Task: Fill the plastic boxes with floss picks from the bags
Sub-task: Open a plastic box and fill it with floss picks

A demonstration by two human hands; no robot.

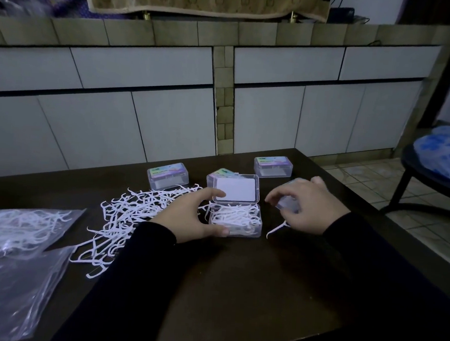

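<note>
Near table edge bare — floss picks crowd the left.

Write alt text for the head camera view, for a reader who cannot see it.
A person's left hand holds an open clear plastic box full of white floss picks on a dark table, while the right hand grips another clear box. Loose picks and plastic bags lie to the left; three closed boxes stand behind.

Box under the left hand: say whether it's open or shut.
Open. The box has its lid raised behind, with picks showing inside.
</note>
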